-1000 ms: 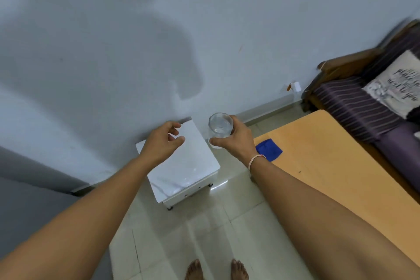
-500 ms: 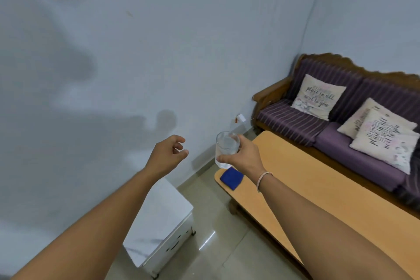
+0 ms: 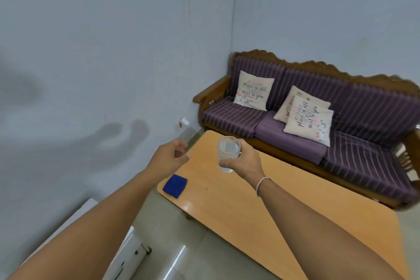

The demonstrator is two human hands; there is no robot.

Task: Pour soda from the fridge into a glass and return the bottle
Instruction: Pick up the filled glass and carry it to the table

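My right hand (image 3: 244, 161) grips a clear glass (image 3: 228, 153) upright, holding it in the air over the far end of a light wooden table (image 3: 238, 207). The glass looks see-through with a pale content that I cannot make out. My left hand (image 3: 169, 158) floats beside it to the left, fingers loosely curled and holding nothing. No bottle or fridge is in view.
A blue cloth (image 3: 175, 185) lies on the table's left corner. A purple striped sofa (image 3: 318, 125) with several cushions stands behind the table. A white low cabinet (image 3: 127, 254) sits at lower left on the tiled floor, close to the wall.
The view has swung right and up: the white cabinet slid to the lower left and the sofa and table came to the centre. Both hands kept their pose, now over the table.
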